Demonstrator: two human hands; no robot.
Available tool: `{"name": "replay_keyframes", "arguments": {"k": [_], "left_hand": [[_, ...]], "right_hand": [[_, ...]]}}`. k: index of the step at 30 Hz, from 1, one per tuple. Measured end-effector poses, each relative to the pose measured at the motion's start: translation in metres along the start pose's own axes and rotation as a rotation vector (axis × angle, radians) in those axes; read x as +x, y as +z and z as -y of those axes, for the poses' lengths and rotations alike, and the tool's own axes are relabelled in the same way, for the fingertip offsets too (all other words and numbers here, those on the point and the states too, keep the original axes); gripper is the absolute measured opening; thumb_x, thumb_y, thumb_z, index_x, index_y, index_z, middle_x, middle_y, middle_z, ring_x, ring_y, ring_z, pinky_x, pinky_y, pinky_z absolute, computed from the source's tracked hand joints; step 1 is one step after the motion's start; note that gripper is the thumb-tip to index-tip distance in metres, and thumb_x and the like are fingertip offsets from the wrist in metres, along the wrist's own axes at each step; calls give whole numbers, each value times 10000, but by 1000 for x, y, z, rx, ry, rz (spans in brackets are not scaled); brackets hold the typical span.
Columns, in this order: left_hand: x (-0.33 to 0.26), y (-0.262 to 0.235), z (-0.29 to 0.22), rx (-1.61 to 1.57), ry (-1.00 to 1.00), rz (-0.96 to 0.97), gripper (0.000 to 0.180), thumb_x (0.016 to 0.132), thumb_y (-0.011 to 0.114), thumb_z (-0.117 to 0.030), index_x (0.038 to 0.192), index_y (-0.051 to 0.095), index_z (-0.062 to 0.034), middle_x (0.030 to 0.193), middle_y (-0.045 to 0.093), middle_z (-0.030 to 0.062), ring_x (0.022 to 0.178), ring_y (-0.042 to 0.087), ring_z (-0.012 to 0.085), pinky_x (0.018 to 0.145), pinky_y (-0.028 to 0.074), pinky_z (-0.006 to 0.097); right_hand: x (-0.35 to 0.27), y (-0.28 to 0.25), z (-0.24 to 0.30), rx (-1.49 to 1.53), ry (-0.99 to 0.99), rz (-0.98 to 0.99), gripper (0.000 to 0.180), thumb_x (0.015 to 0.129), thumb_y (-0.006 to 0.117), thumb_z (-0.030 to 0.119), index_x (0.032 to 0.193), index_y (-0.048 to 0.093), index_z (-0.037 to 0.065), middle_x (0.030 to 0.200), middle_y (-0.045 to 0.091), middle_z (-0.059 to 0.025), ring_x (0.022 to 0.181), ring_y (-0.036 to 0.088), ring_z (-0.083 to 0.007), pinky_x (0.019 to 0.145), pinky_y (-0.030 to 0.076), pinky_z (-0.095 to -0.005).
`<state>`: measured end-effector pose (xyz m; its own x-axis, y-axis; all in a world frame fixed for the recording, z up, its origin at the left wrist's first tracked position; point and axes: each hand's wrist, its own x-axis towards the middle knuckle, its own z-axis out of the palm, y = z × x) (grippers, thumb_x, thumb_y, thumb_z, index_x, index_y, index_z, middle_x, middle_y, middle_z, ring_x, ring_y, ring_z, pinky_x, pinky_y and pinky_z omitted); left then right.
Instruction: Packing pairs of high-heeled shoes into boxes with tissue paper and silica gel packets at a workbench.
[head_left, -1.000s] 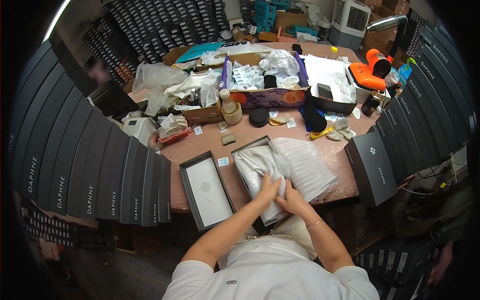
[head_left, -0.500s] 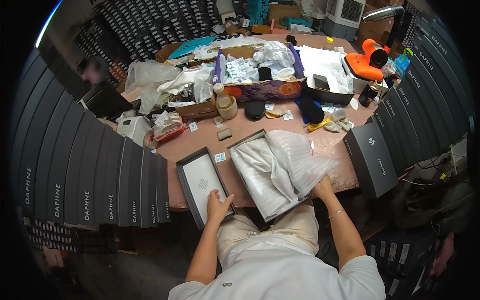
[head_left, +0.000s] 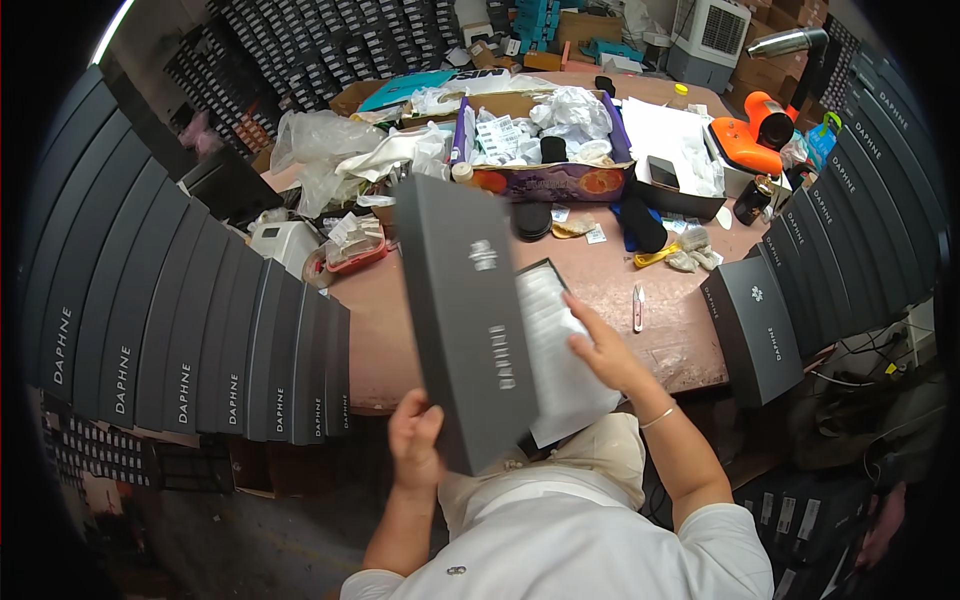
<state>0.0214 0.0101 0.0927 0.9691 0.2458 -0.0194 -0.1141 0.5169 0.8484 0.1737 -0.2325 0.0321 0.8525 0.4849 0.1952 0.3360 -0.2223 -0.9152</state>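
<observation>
My left hand [head_left: 415, 440] grips the near end of a long dark grey box lid [head_left: 465, 315], which is lifted and tilted over the left side of the open box [head_left: 565, 350]. The box lies on the brown table [head_left: 665, 330] near its front edge, with white tissue paper folded flat inside. My right hand [head_left: 605, 350] rests flat on that white paper, fingers spread, at the box's right side. The lid hides the left half of the box.
Rows of dark grey boxes [head_left: 190, 350] stand stacked on the left and more on the right [head_left: 860, 200]. A closed grey box [head_left: 750, 325] lies at the table's right edge. Small scissors [head_left: 638, 305], an orange tool [head_left: 755, 135], plastic bags [head_left: 330, 150] and a cluttered purple carton [head_left: 550, 150] fill the back.
The white paper, spread open before, is now folded flat into the box. My left hand picked the lid up from the table and brought it over the box.
</observation>
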Motion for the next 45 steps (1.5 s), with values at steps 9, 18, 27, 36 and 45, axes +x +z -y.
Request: {"name": "replay_keyframes", "arguments": {"k": [9, 18, 27, 36, 45], "left_hand": [[29, -9, 155, 316, -183, 12, 596, 937, 586, -364, 1326, 425, 58, 1301, 492, 156, 1182, 461, 217, 1002, 365, 331], [54, -54, 176, 353, -428, -19, 406, 939, 564, -383, 1116, 584, -19, 1010, 632, 62, 867, 616, 144, 757, 535, 306], [50, 51, 143, 243, -499, 396, 598, 927, 602, -333, 1365, 368, 1, 1269, 527, 116, 1134, 536, 214, 909, 483, 344], [23, 159, 160, 440, -424, 1248, 574, 933, 605, -289, 1393, 402, -13, 1331, 511, 190, 1144, 562, 235, 972, 445, 333], [30, -18, 144, 429, -633, 430, 457, 936, 604, -235, 1310, 497, 5, 1211, 589, 128, 1038, 598, 165, 860, 488, 274]], "right_hand": [[-10, -20, -60, -104, 497, 33, 598, 884, 555, 514, 1144, 630, -19, 991, 677, -232, 960, 660, -316, 848, 491, -379], [5, 10, -83, -378, 482, -70, 651, 845, 581, 545, 1039, 664, -70, 910, 676, -260, 845, 677, -370, 776, 523, -390], [-61, -98, -18, 378, 505, -181, 679, 861, 668, 317, 1417, 390, 45, 1266, 555, -147, 1059, 584, -202, 884, 491, -311], [-162, -344, 1, -497, 643, -440, 638, 888, 587, 412, 1360, 456, 4, 1379, 476, -214, 1294, 443, -305, 1066, 340, -379], [-262, -274, -70, -355, 322, -1459, 668, 926, 498, 500, 1423, 364, 73, 1423, 433, -143, 1261, 459, -309, 1054, 347, -432]]}}
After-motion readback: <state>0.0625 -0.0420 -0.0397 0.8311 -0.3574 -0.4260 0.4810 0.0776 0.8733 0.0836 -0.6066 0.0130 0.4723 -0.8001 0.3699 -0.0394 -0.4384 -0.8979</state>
